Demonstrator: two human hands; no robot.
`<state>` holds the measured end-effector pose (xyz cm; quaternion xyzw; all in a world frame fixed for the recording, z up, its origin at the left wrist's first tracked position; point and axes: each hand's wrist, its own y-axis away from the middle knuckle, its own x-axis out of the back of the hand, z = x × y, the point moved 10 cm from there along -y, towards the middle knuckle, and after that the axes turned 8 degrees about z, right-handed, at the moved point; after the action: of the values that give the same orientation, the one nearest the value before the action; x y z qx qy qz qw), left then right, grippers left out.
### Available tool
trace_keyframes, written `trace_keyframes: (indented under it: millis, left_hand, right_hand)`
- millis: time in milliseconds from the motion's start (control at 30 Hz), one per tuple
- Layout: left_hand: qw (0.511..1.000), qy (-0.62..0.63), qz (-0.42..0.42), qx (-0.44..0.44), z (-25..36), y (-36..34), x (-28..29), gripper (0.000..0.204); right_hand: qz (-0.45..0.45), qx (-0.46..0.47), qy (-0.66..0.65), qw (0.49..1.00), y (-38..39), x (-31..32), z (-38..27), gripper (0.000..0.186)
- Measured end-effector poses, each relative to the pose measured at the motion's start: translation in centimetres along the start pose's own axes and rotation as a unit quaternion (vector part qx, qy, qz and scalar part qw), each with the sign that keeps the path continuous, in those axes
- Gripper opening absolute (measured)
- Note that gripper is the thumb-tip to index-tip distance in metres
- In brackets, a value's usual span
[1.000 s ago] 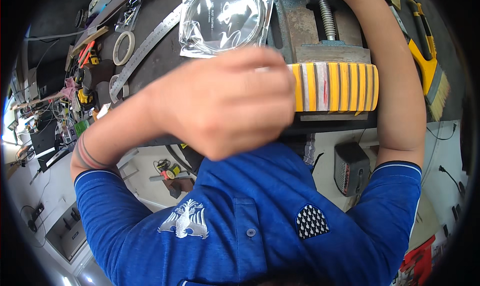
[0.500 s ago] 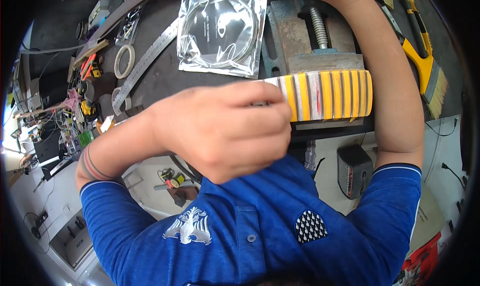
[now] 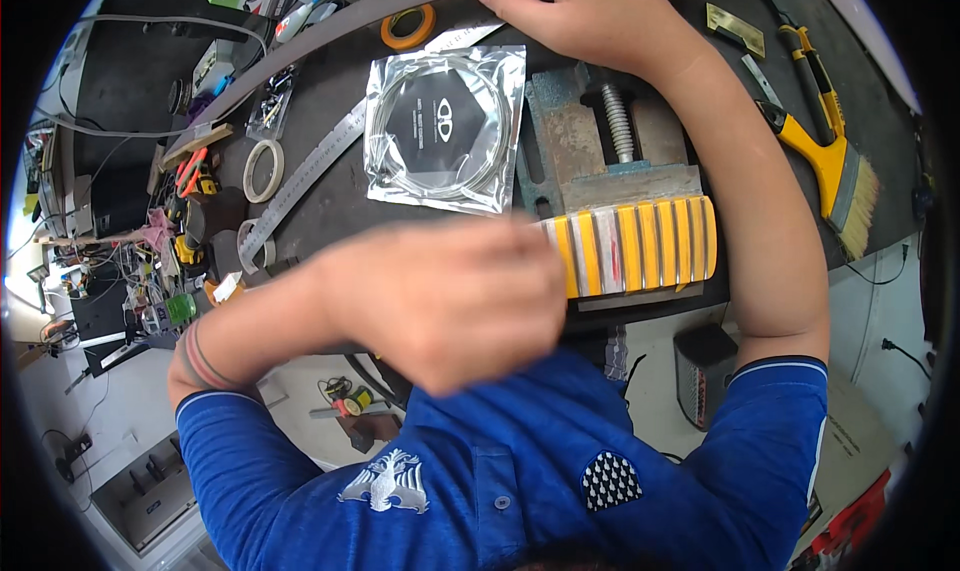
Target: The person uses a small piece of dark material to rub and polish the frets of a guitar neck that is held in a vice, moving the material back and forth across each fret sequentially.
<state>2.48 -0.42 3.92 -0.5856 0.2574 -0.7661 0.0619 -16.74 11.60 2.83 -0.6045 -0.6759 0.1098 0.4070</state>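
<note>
A fretboard (image 3: pixel 650 243) lies in front of me, banded with yellow and pale tape between metal frets, its right end rounded. My left hand (image 3: pixel 455 296) covers its left end, knuckles up and smeared by motion. Those fingers look closed, and whatever they hold is hidden beneath them. Far from me, at the top edge of the view, is my right hand (image 3: pixel 580 11), the arm reaching around the fretboard's right side. Its thumb and fingers curl together, partly cut off by the frame; anything between them cannot be made out.
Just beyond the fretboard sits a metal vise (image 3: pixel 625 141). Left of it lie a silver packet of coiled wire (image 3: pixel 445 131), a steel ruler (image 3: pixel 315 161), an orange tape roll (image 3: pixel 408 26) and a pale tape roll (image 3: pixel 264 171). A yellow-handled brush (image 3: pixel 825 166) lies right of my arm.
The whole scene sits lower in the view, bringing more of my right hand into sight. My left hand stays at the fretboard's left end, more blurred than before.
</note>
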Motion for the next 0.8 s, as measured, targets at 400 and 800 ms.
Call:
trace_keyframes:
  millis: [400,800]
  left_hand:
    - [0.998,0.059,0.012,0.032,0.2,-0.3,-0.3,0.032]
    - [0.999,0.036,0.023,0.017,-0.8,0.0,0.4,0.026]
  right_hand:
    - [0.000,0.002,0.014,1.000,0.1,-0.1,0.2,0.012]
    - [-0.007,-0.006,0.014,1.000,0.1,-0.3,0.3,0.014]
